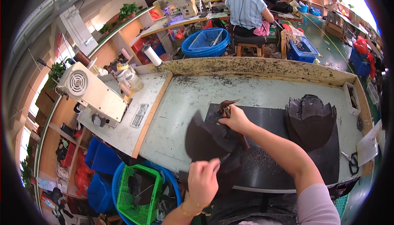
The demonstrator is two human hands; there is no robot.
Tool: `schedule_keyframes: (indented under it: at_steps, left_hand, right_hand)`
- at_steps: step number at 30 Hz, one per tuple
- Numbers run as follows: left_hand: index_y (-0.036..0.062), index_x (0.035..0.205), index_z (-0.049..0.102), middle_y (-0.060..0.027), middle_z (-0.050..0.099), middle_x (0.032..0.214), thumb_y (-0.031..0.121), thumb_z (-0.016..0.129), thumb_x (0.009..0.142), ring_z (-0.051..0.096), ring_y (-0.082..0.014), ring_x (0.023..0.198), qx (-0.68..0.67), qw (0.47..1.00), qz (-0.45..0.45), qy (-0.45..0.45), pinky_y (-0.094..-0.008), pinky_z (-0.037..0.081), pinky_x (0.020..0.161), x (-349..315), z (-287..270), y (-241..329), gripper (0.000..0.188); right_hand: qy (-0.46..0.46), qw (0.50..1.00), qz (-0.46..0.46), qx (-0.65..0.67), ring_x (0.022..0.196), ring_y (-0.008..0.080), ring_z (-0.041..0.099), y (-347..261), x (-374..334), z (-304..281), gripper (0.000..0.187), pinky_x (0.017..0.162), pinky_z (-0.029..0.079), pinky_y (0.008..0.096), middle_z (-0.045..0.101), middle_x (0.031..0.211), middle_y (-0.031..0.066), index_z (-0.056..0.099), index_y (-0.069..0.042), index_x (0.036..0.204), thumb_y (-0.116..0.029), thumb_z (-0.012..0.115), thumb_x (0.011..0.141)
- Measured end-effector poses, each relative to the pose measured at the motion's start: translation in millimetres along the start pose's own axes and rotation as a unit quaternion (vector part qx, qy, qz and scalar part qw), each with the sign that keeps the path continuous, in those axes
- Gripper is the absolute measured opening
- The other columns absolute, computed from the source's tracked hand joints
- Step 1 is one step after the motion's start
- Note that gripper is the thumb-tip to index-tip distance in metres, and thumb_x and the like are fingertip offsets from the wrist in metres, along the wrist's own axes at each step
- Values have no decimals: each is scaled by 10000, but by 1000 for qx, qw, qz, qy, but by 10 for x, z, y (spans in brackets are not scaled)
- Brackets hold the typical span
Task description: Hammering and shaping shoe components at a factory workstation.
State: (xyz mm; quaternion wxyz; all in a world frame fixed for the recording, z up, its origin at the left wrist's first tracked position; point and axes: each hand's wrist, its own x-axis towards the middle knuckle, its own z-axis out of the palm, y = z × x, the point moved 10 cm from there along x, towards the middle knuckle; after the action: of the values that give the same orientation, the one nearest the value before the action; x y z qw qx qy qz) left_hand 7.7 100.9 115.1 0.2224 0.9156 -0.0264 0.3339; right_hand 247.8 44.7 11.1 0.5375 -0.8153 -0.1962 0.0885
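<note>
A person's two hands work apart at the near edge of a pale table [180,89]. The right hand [236,120] is closed on a dark brown piece [201,136], its thumb and fingers pinching the far end, where a brown strip sticks up past the fingertips. The left hand [203,180] is nearer and a little to the left, fingers curled and thumb drawn against them, beside the near edge of the brown material; whether it grips that edge cannot be told.

The brown piece is at the left end of a black mat [266,159], with its rounded left part reaching out over the pale table. Small bits of debris are scattered on the mat. At the right end of the mat sits a pile of dark brown pieces [310,128], with ragged far edges. Farther right, a pair of scissors [353,165] lies near the table's right edge, and a narrow white box [351,97] stands at the far right corner.

To the left, beyond a wooden strip [152,116], is a cream sewing machine [100,95]. Near and left, below the table, a green basket [133,212] holding dark pieces sits inside a blue tub [115,188]. On the far side, a co-worker [248,9] in a striped shirt sits on a stool.
</note>
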Motion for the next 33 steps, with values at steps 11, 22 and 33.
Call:
schedule_keyframes:
  at_steps: [11,22,33]
  left_hand:
    - [-3,928,652,-92,670,911,-17,692,803,636,-131,807,-494,842,-198,-90,-234,510,746,-208,331,3,132]
    - [37,1043,583,-172,606,891,173,577,892,619,-331,777,-328,830,115,-437,-395,507,647,-474,1516,1202,203]
    - [69,895,672,-30,593,798,81,693,719,552,-237,783,-237,919,152,-275,-340,480,707,-164,1862,919,178]
  right_hand:
    - [-158,960,8,230,836,121,575,-222,-1651,-705,477,737,466,283,608,887,31,552,0,1134,-284,745,803]
    - [-78,995,66,-19,615,87,541,107,-2819,-1280,389,544,446,274,567,691,20,513,-34,1061,-154,757,781]
    - [-131,975,-52,-172,588,243,614,-14,-2659,-1321,342,495,460,328,572,678,106,547,-24,1052,-145,722,785]
